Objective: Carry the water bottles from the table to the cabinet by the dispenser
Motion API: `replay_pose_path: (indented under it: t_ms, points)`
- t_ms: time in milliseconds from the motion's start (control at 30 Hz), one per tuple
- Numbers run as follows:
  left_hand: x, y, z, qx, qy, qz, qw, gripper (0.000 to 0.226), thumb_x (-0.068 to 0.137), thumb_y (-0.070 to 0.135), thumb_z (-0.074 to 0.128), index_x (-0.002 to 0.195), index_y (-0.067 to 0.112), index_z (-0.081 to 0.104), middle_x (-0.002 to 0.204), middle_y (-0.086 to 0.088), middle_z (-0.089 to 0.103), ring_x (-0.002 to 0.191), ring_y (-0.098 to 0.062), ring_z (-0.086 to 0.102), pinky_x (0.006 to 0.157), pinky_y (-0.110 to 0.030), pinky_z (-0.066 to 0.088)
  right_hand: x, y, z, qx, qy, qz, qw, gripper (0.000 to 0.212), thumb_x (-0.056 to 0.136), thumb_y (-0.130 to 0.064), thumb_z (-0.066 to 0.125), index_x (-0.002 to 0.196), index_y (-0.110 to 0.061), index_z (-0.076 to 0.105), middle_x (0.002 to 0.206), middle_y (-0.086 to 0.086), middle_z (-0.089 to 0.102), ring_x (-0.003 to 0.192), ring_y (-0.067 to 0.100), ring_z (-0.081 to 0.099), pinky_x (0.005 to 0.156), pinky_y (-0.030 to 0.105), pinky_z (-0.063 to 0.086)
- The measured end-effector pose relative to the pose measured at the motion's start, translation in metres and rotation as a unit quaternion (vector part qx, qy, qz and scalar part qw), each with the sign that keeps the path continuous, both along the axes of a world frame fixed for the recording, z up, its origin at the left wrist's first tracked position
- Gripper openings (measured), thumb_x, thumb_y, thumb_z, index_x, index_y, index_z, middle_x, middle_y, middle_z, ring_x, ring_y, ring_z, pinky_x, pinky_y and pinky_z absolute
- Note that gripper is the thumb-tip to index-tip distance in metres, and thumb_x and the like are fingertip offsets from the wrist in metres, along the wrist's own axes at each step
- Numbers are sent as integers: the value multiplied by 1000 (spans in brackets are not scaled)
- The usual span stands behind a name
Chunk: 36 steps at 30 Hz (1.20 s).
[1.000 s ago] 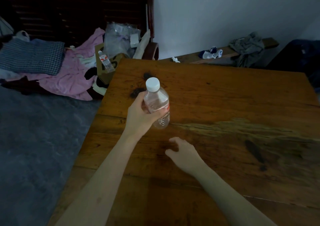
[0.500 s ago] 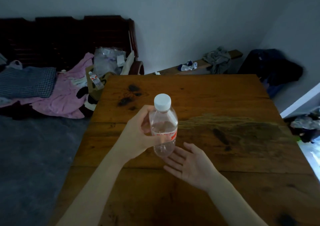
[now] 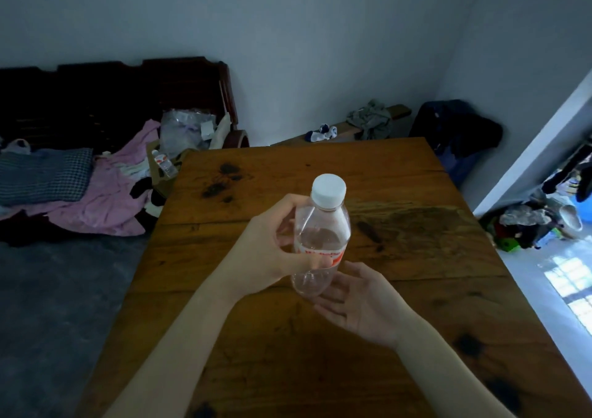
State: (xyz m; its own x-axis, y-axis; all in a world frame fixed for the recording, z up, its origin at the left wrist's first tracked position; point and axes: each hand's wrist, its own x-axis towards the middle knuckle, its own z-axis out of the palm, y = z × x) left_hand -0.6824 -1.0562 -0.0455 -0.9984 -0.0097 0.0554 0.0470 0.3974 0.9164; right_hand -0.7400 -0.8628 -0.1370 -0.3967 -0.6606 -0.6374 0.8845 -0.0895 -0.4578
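1. Clear plastic water bottle with white cap [image 3: 321, 235]: upright, long axis vertical, held above the brown wooden bench [image 3: 416, 193].
2. My left hand [image 3: 272, 251]: grip curled round its middle.
3. My right hand [image 3: 358, 302]: open, palm up, just beneath its base, nearer for support.
4. Bottles counted: two; second small clear bottle [image 3: 164, 162] lies tilted among clutter off the bench's left edge.

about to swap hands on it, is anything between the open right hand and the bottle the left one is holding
Nothing visible does. The left hand grips the water bottle upright above the table, and the right hand lies open, palm up, just under the bottle's base. Whether they touch I cannot tell.
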Motion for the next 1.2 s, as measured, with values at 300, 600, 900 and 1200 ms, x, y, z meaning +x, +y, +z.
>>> replay_pose_path:
  t_ms: [300,600,900,1200]
  points:
    - [17,30,29,-22,27,-108,994,72,72,30,89,134,35,53,126,18,67,118,-5,65,101,-40,57,55,38,31,1,49,-85,995,53,101,-42,38,138,-6,51,131,19,64,122,33,62,105,42,47]
    - [42,64,34,-11,39,-247,968,67,75,29,87,132,35,53,123,18,68,113,-2,67,93,-31,60,137,69,35,13,43,-216,975,58,99,-46,37,139,-6,51,131,19,64,119,32,64,95,40,51]
    - [79,141,38,1,49,-378,924,62,74,34,87,128,33,57,119,19,71,108,1,68,86,-18,58,238,128,41,-24,42,-367,929,57,97,-42,45,137,-3,52,133,21,63,118,34,64,90,38,56]
    - [170,280,46,-14,37,-538,842,69,67,52,83,127,32,56,118,16,73,103,4,70,83,-14,57,381,211,47,-46,48,-539,840,55,72,-28,77,118,2,68,131,25,62,113,39,63,87,42,58]
